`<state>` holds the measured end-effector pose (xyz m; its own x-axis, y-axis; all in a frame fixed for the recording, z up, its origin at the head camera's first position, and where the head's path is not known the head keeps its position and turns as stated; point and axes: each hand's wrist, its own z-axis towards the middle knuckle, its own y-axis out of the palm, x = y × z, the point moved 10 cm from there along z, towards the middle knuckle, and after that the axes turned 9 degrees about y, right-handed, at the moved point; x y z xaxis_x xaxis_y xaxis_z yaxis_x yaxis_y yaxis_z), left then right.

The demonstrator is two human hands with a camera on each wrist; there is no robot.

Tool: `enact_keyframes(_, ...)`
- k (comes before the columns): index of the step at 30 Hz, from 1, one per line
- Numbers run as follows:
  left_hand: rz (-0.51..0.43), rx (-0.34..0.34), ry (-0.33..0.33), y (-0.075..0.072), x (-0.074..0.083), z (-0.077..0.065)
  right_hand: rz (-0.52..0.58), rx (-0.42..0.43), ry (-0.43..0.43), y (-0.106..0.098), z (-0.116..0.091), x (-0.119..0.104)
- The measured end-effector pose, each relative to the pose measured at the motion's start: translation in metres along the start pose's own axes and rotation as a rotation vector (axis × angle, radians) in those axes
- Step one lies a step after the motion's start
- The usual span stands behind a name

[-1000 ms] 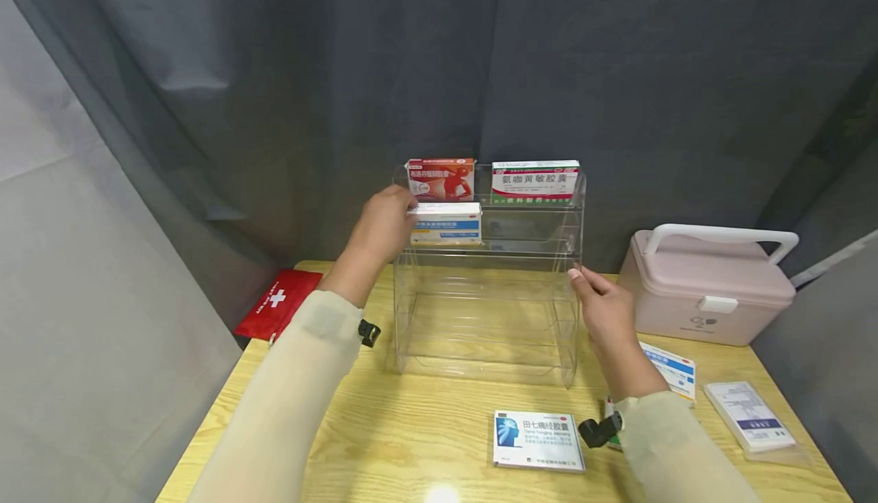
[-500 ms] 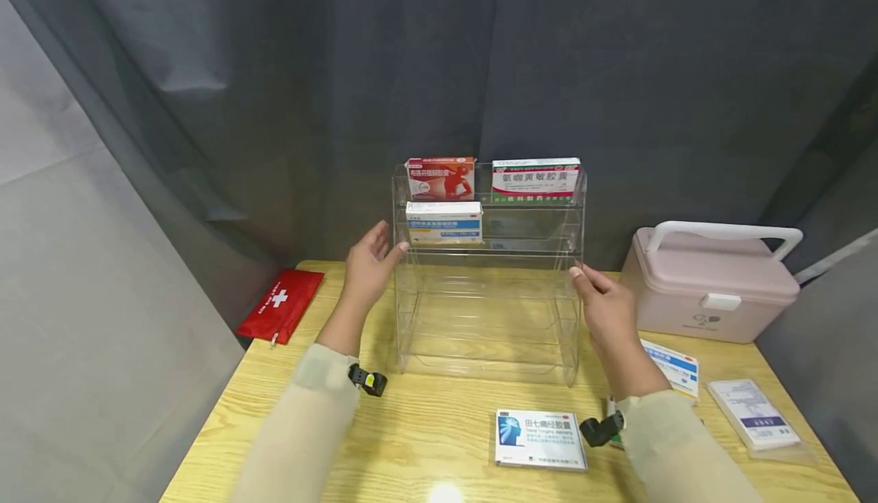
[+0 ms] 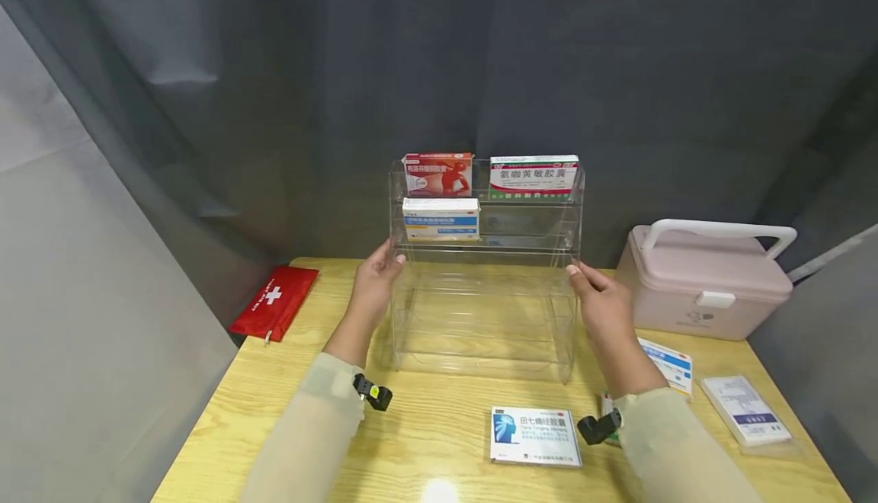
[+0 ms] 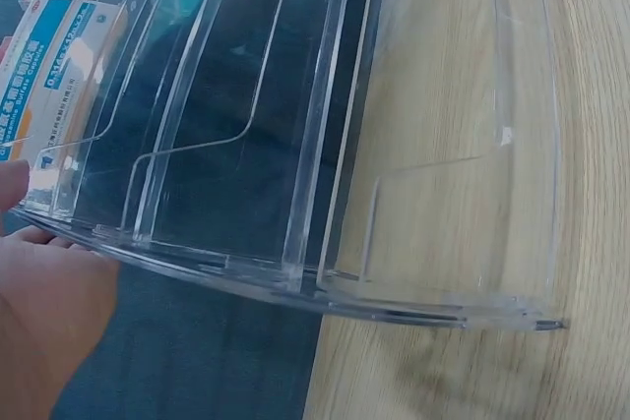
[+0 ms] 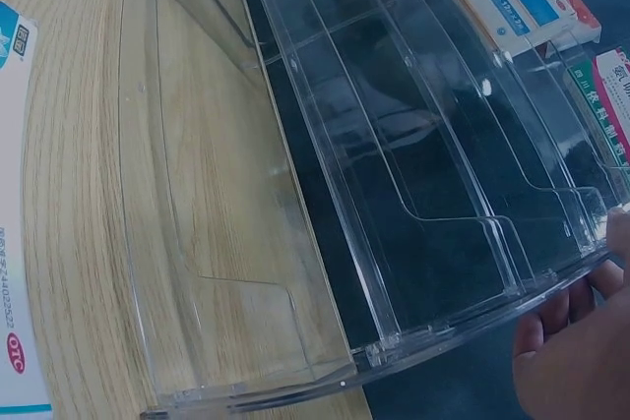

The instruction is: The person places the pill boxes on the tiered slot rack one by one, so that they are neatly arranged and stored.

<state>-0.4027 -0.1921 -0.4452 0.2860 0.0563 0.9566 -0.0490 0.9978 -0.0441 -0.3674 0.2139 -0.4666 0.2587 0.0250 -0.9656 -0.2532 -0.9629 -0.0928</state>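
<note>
A clear acrylic display rack [image 3: 483, 370] with stepped tiers stands on the table. My left hand [image 3: 373, 286] holds its left side panel, thumb in front and fingers behind, as the left wrist view shows. My right hand [image 3: 604, 301] grips the opposite side panel in the same way. On the top tier sit a red medicine box [image 3: 437, 175] and a white, green and red medicine box [image 3: 533, 177]. One tier lower, at the left, stands a white and blue medicine box [image 3: 441, 221].
A medicine box with a blue head picture [image 3: 535, 437] lies in front of the rack. To the right are a pink medicine case [image 3: 706, 282], a blue-striped box [image 3: 668, 366] and a bagged white pack [image 3: 746, 411]. A red first-aid pouch [image 3: 274, 302] lies left. Behind hangs a dark curtain [image 3: 439, 53].
My left hand has come down from the white and blue box, first apart from the rack, and now holds its left side. The right hand keeps its hold.
</note>
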Motion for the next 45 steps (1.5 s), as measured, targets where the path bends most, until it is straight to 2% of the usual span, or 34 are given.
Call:
enact_keyframes(4, 0.017, -0.018, -0.020, 0.009, -0.002, 0.002, 0.031, 0.020, 0.006, -0.009, -0.002, 0.006)
enact_keyframes(7, 0.033, -0.033, -0.022, 0.016, 0.000, 0.002, -0.034, 0.038, -0.001, -0.015, -0.005, 0.007)
enact_keyframes(11, 0.014, -0.025, -0.034, 0.016, 0.003, 0.001, -0.245, 0.028, -0.098, -0.018, -0.005, -0.005)
enact_keyframes(14, -0.012, 0.009, -0.056, 0.009, 0.002, -0.002, -0.364, -0.042, -0.194, -0.016, -0.004, -0.016)
enact_keyframes(17, -0.033, 0.039, -0.062, 0.001, 0.003, -0.005, -0.495, -0.117, -0.271, -0.022, -0.002, -0.022)
enact_keyframes(20, -0.055, 0.054, -0.062, -0.005, 0.004, -0.005, -0.657, -0.146, -0.338, -0.042, -0.004, -0.022)
enact_keyframes(23, -0.081, 0.055, -0.052, -0.005, 0.004, -0.003, -0.794, -0.149, -0.381, -0.075, -0.006, -0.010)
enact_keyframes(26, -0.087, 0.046, -0.059, 0.000, 0.003, -0.001, -0.902, -0.121, -0.355, -0.115, -0.005, 0.013)
enact_keyframes(30, -0.065, 0.024, -0.076, 0.007, -0.001, -0.002, -1.007, -0.116, -0.267, -0.157, 0.000, 0.051)
enact_keyframes(33, -0.042, 0.025, -0.079, 0.001, 0.000, -0.002, -1.068, -0.161, -0.210, -0.163, 0.009, 0.072)
enact_keyframes(36, -0.029, 0.020, -0.072, -0.001, 0.001, -0.001, -1.114, -0.199, -0.189, -0.163, 0.015, 0.085)
enact_keyframes(45, -0.046, 0.039, -0.063, 0.001, -0.002, 0.000, -1.225, -0.222, -0.205, -0.155, 0.030, 0.098)
